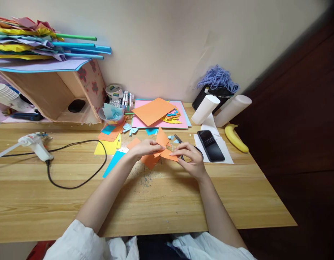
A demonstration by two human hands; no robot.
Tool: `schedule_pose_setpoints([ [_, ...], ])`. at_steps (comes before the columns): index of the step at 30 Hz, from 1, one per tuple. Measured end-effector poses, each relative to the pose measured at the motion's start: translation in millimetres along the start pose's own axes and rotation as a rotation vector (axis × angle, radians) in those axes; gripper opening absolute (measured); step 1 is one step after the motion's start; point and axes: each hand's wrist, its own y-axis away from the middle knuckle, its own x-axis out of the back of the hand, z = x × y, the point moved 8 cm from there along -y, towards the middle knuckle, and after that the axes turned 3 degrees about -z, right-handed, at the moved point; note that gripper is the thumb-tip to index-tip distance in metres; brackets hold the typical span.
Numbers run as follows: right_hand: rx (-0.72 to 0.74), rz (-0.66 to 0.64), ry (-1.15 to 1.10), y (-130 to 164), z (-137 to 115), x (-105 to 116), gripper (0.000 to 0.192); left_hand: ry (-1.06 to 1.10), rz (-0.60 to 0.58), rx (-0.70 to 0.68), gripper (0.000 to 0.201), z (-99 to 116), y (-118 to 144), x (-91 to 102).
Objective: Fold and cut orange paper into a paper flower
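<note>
Both hands work an orange paper piece (159, 153) at mid-worktop (156, 202), toward its far edge. Left hand (146, 147) pinches the paper closed; right hand (190, 157) curls onto its other end, beside scissors (180, 141). Good practice here: hold layers aligned and flat.

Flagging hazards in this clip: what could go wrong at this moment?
The scissors lie right beside the right hand, so a finger could catch the blades. The glue gun cord loops across the table; the left hand or its forearm might snag it.
</note>
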Motion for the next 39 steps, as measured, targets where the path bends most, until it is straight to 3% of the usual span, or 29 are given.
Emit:
schedule_pose_setpoints([
  [8, -0.053, 0.169, 0.017, 0.4, 1.3, 12.2, 0.005, 0.148, -0.109, 0.094, 0.028, -4.4, -0.6, -11.4],
  [16, 0.188, 0.054, 0.163, 2.0, -16.2, -1.8, 0.020, 0.219, -0.060, 0.142, 0.029, -7.6, 0.1, -10.0],
  [24, 0.257, 0.056, 0.156, 5.9, -22.4, -4.1, 0.029, 0.207, -0.101, 0.111, 0.027, -5.2, -0.6, -11.3],
  [28, 0.198, -0.016, 0.160, 2.6, -19.0, -8.0, 0.026, 0.117, -0.086, 0.072, 0.026, 0.2, 2.0, -8.2],
  [35, -0.033, -0.001, -0.002, 0.3, 0.0, -7.5, 0.013, 0.001, 0.015, -0.171, 0.022, 29.7, 13.2, -1.4],
  [39, 0.004, 0.036, 0.032, 1.5, -1.2, -4.6, 0.012, 0.100, 0.010, -0.177, 0.029, 31.1, 13.9, -2.8],
])
